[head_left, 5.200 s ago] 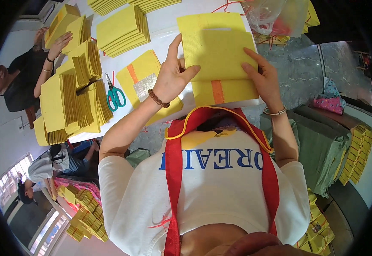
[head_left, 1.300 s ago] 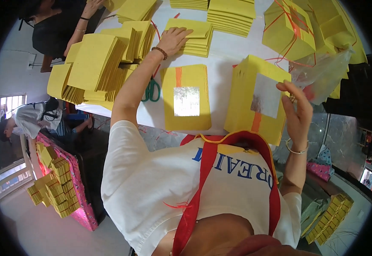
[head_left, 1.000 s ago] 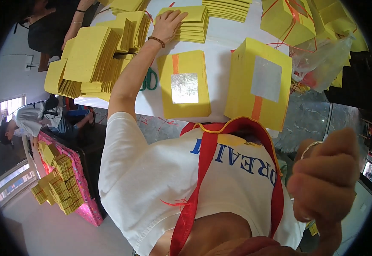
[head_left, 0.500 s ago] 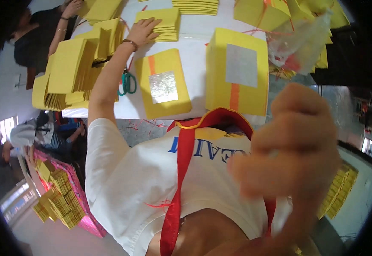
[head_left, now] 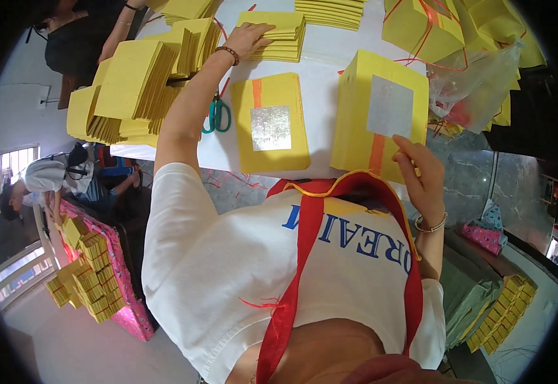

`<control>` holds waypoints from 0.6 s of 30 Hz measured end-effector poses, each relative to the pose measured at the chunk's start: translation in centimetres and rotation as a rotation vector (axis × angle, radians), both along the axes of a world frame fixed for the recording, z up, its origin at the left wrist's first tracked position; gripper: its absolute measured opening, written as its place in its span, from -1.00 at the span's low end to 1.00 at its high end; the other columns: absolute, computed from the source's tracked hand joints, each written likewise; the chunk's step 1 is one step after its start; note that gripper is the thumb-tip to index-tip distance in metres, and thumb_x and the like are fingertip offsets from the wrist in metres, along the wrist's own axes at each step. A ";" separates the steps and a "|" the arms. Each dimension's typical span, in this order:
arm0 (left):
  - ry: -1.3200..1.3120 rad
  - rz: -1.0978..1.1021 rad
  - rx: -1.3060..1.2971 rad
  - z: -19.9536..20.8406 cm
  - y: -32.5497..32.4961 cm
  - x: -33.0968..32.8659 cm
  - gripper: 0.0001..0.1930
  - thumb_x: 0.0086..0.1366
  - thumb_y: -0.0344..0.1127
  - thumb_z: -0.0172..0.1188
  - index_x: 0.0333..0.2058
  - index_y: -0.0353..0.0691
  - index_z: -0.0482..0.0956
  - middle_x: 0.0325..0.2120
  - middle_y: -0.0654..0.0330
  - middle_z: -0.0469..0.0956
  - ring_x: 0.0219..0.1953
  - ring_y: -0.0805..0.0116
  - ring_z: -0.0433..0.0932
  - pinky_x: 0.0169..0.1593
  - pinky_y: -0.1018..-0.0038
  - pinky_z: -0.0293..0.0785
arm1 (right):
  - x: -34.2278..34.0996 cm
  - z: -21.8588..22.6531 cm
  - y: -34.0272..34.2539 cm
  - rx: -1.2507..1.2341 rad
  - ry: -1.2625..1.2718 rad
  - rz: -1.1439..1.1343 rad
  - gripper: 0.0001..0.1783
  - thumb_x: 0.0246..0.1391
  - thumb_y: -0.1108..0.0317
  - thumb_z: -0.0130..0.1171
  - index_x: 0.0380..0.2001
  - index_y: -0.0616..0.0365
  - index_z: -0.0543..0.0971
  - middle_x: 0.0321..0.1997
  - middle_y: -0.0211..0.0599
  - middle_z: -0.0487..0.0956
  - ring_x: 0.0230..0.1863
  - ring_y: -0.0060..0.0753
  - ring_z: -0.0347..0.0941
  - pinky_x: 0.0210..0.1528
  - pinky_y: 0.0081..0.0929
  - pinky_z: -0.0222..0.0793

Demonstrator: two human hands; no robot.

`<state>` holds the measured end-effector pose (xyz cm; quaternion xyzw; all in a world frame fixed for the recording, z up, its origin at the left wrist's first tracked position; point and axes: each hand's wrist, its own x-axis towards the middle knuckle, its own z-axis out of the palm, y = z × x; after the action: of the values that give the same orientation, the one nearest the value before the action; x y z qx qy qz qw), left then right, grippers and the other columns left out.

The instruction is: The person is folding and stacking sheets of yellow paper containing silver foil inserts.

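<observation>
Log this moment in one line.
left hand: on yellow stack; right hand: at near right corner of patched yellow block, contact unclear; nearby: teal-handled scissors, patched yellow piece

The right hand (head_left: 423,169), a blurred fist close to the camera moments ago, is now hanging by the yellow block (head_left: 381,115), its fingers loosely bending; the left hand (head_left: 248,41), gripping an orange-banded yellow piece in the earliest view, is now resting on a folded yellow stack (head_left: 285,45); the block is now showing a silver panel; the flat yellow piece (head_left: 279,96) is now lying clear of the left forearm.
</observation>
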<state>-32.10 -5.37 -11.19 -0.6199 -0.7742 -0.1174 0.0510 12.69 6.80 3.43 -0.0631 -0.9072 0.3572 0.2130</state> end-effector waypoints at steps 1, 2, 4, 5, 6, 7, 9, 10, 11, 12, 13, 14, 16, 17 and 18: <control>0.035 -0.017 0.019 -0.1 -0.2 -0.2 -0.57 0.25 -0.07 -0.03 0.09 0.05 0.30 -0.12 0.13 0.48 -0.09 0.10 0.41 -0.04 0.29 0.37 | 0.3 -0.5 0.1 -0.047 -0.020 -0.069 -0.71 -0.01 0.51 0.09 -0.15 0.18 0.52 -0.56 -0.26 0.45 -0.55 -0.38 0.36 -0.49 -0.52 0.23; 0.038 -0.016 0.012 -0.2 -0.3 -0.2 -0.57 0.25 -0.07 -0.03 0.09 0.05 0.30 -0.12 0.13 0.48 -0.09 0.10 0.41 -0.04 0.29 0.37 | 0.7 -1.1 0.3 -0.093 -0.041 -0.136 -0.70 0.00 0.50 0.08 -0.13 0.17 0.52 -0.55 -0.26 0.46 -0.54 -0.41 0.37 -0.49 -0.55 0.23; 0.121 0.000 -0.083 0.2 0.3 0.5 -0.50 0.26 -0.11 -0.03 0.18 0.18 0.14 -0.09 0.16 0.44 -0.10 0.09 0.43 -0.07 0.27 0.40 | 1.9 -2.1 1.0 -0.110 -0.092 -0.186 -0.68 0.02 0.51 0.05 -0.09 0.18 0.50 -0.48 -0.28 0.49 -0.47 -0.49 0.40 -0.42 -0.60 0.26; 0.120 -0.003 -0.085 0.5 0.4 1.0 -0.50 0.26 -0.11 -0.03 0.18 0.18 0.14 -0.09 0.16 0.44 -0.10 0.09 0.43 -0.07 0.27 0.40 | 2.3 -2.6 1.1 -0.123 -0.144 -0.231 -0.65 0.04 0.53 0.02 -0.05 0.20 0.48 -0.40 -0.30 0.53 -0.39 -0.57 0.43 -0.36 -0.64 0.29; 0.172 -0.023 -0.092 0.9 0.4 1.5 -0.46 0.26 -0.11 -0.02 0.20 0.24 0.06 -0.06 0.17 0.41 -0.09 0.08 0.42 -0.08 0.24 0.40 | 2.5 -2.9 1.1 -0.125 -0.142 -0.232 -0.65 0.04 0.53 0.02 -0.05 0.20 0.48 -0.40 -0.30 0.53 -0.39 -0.57 0.43 -0.36 -0.64 0.29; 0.224 -0.043 -0.098 1.2 0.4 1.7 -0.41 0.25 -0.12 -0.01 0.22 0.30 -0.01 -0.04 0.19 0.38 -0.09 0.07 0.41 -0.09 0.22 0.41 | 2.7 -3.2 1.1 -0.151 -0.145 -0.251 -0.66 0.05 0.52 0.02 -0.05 0.19 0.48 -0.39 -0.31 0.53 -0.39 -0.57 0.43 -0.35 -0.65 0.29; 0.229 -0.051 -0.103 0.8 0.1 1.3 -0.38 0.23 -0.12 0.02 0.23 0.31 -0.03 -0.03 0.20 0.36 -0.08 0.07 0.41 -0.09 0.20 0.40 | 2.8 -3.6 0.9 -0.177 -0.145 -0.269 -0.66 0.05 0.51 0.02 -0.06 0.18 0.49 -0.38 -0.31 0.53 -0.38 -0.58 0.43 -0.33 -0.65 0.29; 0.234 -0.058 -0.106 0.6 -0.1 1.1 -0.35 0.21 -0.12 0.04 0.23 0.33 -0.05 -0.02 0.21 0.34 -0.07 0.07 0.40 -0.09 0.19 0.40 | 2.7 -3.8 0.8 -0.162 -0.132 -0.281 -0.68 0.06 0.49 0.03 -0.07 0.17 0.50 -0.43 -0.29 0.52 -0.44 -0.55 0.41 -0.38 -0.62 0.28; 0.235 -0.058 -0.107 0.5 -0.2 1.2 -0.35 0.21 -0.12 0.04 0.23 0.33 -0.05 -0.02 0.21 0.34 -0.07 0.07 0.40 -0.09 0.19 0.40 | 2.7 -3.9 0.7 -0.147 -0.119 -0.294 -0.70 0.06 0.46 0.03 -0.09 0.15 0.51 -0.48 -0.26 0.50 -0.50 -0.52 0.39 -0.43 -0.59 0.28; 0.263 -0.046 -0.116 0.3 -0.2 1.3 -0.32 0.19 -0.11 0.07 0.23 0.33 -0.05 -0.04 0.21 0.36 -0.07 0.08 0.39 -0.09 0.18 0.40 | 2.7 -3.9 0.6 -0.149 -0.119 -0.297 -0.70 0.06 0.46 0.03 -0.09 0.15 0.51 -0.48 -0.26 0.50 -0.50 -0.52 0.39 -0.43 -0.59 0.28; 0.292 -0.034 -0.126 0.2 -0.2 1.4 -0.30 0.16 -0.10 0.10 0.23 0.33 -0.05 -0.06 0.21 0.37 -0.07 0.09 0.39 -0.10 0.17 0.39 | 2.7 -3.9 0.6 -0.173 -0.130 -0.294 -0.68 0.06 0.48 0.03 -0.07 0.16 0.50 -0.43 -0.29 0.52 -0.44 -0.55 0.41 -0.37 -0.61 0.29; 0.292 -0.038 -0.127 0.4 -0.2 1.6 -0.30 0.16 -0.10 0.10 0.23 0.33 -0.05 -0.06 0.21 0.37 -0.07 0.09 0.39 -0.10 0.17 0.39 | 2.7 -3.9 0.6 -0.198 -0.142 -0.291 -0.66 0.05 0.50 0.03 -0.06 0.16 0.49 -0.38 -0.31 0.54 -0.38 -0.58 0.44 -0.32 -0.64 0.30; 0.345 -0.010 -0.159 0.9 0.2 2.4 -0.23 0.11 -0.10 0.16 0.23 0.28 -0.07 -0.09 0.18 0.39 -0.09 0.10 0.40 -0.10 0.17 0.39 | 2.9 -4.2 0.9 -0.177 -0.135 -0.292 -0.67 0.05 0.50 0.03 -0.06 0.16 0.49 -0.38 -0.31 0.54 -0.38 -0.58 0.43 -0.32 -0.64 0.30; 0.345 -0.022 -0.162 1.2 0.3 2.7 -0.23 0.11 -0.10 0.16 0.23 0.28 -0.07 -0.09 0.18 0.39 -0.09 0.10 0.40 -0.10 0.17 0.39 | 2.9 -4.4 1.1 -0.151 -0.128 -0.286 -0.67 0.06 0.49 0.03 -0.06 0.16 0.49 -0.38 -0.31 0.54 -0.39 -0.59 0.42 -0.33 -0.65 0.29; 0.334 -0.015 -0.190 1.6 0.3 3.0 -0.21 0.06 -0.15 0.18 0.23 0.19 -0.05 -0.07 0.15 0.38 -0.08 0.08 0.39 -0.07 0.18 0.39 | 2.9 -4.5 1.1 -0.158 -0.128 -0.297 -0.67 0.06 0.49 0.03 -0.06 0.16 0.49 -0.38 -0.31 0.54 -0.39 -0.59 0.42 -0.33 -0.65 0.29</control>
<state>-29.09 -5.04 -9.55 -0.6383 -0.7581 0.0604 0.1192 15.58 7.86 -1.03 -0.2355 -0.8689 0.3871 0.1994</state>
